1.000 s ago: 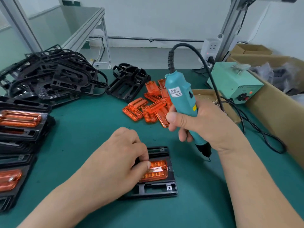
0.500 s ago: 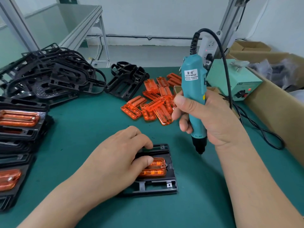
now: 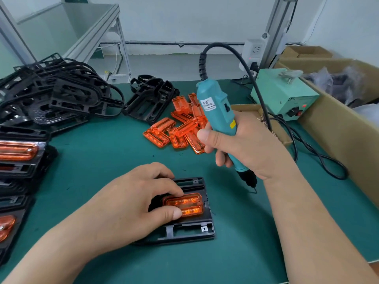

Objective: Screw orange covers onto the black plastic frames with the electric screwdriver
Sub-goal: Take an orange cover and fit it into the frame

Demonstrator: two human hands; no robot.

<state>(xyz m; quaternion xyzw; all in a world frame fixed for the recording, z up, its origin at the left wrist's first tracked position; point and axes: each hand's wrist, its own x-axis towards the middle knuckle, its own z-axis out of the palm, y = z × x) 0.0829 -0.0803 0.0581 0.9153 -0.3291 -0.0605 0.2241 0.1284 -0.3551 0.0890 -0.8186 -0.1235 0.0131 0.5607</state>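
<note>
One orange cover on black frame — pinched by left grip | right grip clamped on screwdriver, tip beside frame

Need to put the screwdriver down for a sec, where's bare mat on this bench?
Bare green mat lies along the near edge, in front of the black frame, and in the middle between the left hand, the loose orange covers and the finished stack. Crowded: frame pile back left, cable and power box right.
</note>
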